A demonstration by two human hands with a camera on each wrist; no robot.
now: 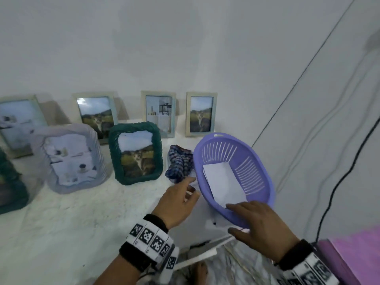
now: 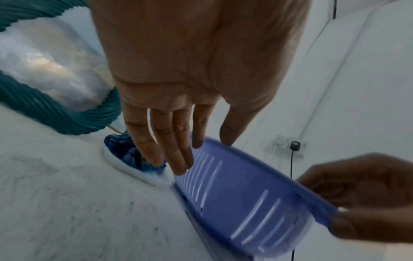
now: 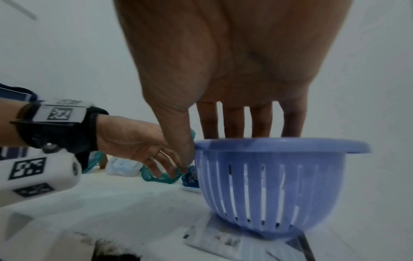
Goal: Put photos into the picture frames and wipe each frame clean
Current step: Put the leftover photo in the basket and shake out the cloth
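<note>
A purple slotted basket stands tilted at the right end of the white table and holds white photo sheets lying face down. My right hand pinches its near rim, fingers inside and thumb against the outer wall. A blue striped cloth lies in a small white dish left of the basket. My left hand hovers over the cloth with fingers straight, holding nothing. A green woven frame with a cat photo stands just left of the cloth.
A lilac frame and several pale wooden frames with photos stand along the wall. Printed paper lies under the basket at the table edge. A black cable hangs at right above a pink box.
</note>
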